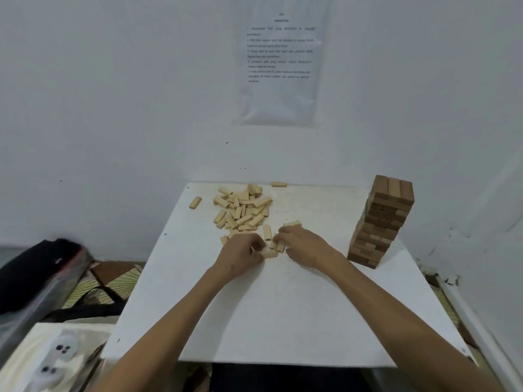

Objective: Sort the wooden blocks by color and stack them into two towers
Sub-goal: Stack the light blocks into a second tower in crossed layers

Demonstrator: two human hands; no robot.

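- Head view: a white wall (113, 94) fills the far side. A printed sheet (280, 60) in a plastic cover is fixed on it, and its text is too blurred to read.
- White counter (283, 321) stands against this wall and carries all the blocks.
- Black bag (42, 267) lies on the left of the counter, lower than its top, and looks blurred.
- Brown tower (380, 222) stands on the right side of the counter, many layers high. Its top layer shows three blocks side by side.
- Pile of light blocks (242, 209) lies loose on the far left part of the counter, the blocks pointing in many directions.
- Left hand (240, 254) is at the near edge of the pile. Its fingers are curled and pinch the left end of a lying light block (269, 253).
- Right hand (304, 246) is just to the right, with its fingers bent down over a small group of light blocks (280, 246). I cannot tell if it grips them or only touches them.
- Lone light block (291, 223) lies just beyond the right fingertips.
- Stray block (195, 202) lies apart, left of the pile, and a far-edge block (278, 184) lies by the wall.
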